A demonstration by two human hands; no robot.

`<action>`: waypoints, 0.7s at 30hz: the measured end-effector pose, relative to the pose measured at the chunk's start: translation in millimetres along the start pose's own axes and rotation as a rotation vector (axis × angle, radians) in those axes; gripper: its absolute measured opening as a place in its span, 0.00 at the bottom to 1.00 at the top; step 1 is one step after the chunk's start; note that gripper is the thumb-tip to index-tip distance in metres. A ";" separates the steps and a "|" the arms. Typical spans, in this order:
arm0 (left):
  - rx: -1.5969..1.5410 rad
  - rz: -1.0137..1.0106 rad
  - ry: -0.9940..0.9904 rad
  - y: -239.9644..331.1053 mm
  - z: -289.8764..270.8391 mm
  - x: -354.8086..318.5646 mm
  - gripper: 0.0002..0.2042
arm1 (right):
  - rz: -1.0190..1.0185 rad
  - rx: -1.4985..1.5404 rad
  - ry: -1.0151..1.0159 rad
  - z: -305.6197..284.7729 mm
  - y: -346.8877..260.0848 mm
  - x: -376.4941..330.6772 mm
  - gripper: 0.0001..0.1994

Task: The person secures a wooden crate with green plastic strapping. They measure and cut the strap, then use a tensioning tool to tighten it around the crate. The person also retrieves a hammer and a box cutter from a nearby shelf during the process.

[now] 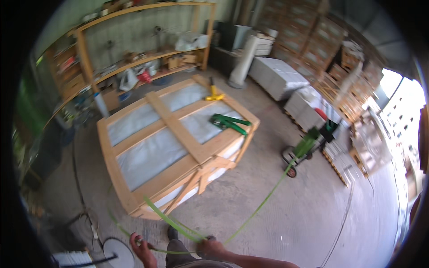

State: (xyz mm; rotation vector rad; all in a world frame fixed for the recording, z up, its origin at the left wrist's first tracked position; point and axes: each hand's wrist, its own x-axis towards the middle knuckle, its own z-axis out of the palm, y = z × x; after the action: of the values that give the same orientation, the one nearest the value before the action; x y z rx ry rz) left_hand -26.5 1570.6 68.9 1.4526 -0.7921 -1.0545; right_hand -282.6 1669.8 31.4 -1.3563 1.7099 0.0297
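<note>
A light green strapping band (264, 200) runs from a wheeled dispenser cart (306, 145) on the right down to my right hand (211, 248), which is closed around it. From there a loose length points up toward the near end of a wooden crate (178, 120), and another stretch loops across to my left hand (142, 251). My left hand has its fingers curled on the band. White sheeting shows between the crate's slats. On its top lie a green strapping tool (228, 123) with two long handles and a yellow tool (215, 95) with a black handle.
Wooden shelving (147, 56) with mixed goods stands along the far wall. Behind the cart are wrapped pallets (278, 77) and stacked cartons (308, 40). A cable (77, 169) lies on the floor at left, near a round white disc (118, 253).
</note>
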 end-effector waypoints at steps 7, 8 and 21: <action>-0.108 -0.006 0.033 24.9 -32.8 81.5 0.29 | 0.037 0.143 0.095 -13.3 -87.6 15.3 0.24; -0.136 0.018 0.051 27.9 -38.2 100.6 0.30 | 0.029 0.122 0.110 -8.8 -99.3 20.3 0.23; -0.638 -0.502 0.191 30.7 -105.2 447.5 0.10 | 0.009 0.570 0.171 -30.7 -178.5 123.6 0.17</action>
State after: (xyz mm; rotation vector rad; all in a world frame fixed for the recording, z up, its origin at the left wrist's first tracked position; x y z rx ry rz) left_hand 241.4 1199.2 18.4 1.1798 0.0767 -1.3576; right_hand -158.9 1490.4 55.9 -0.9408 1.6879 -0.5430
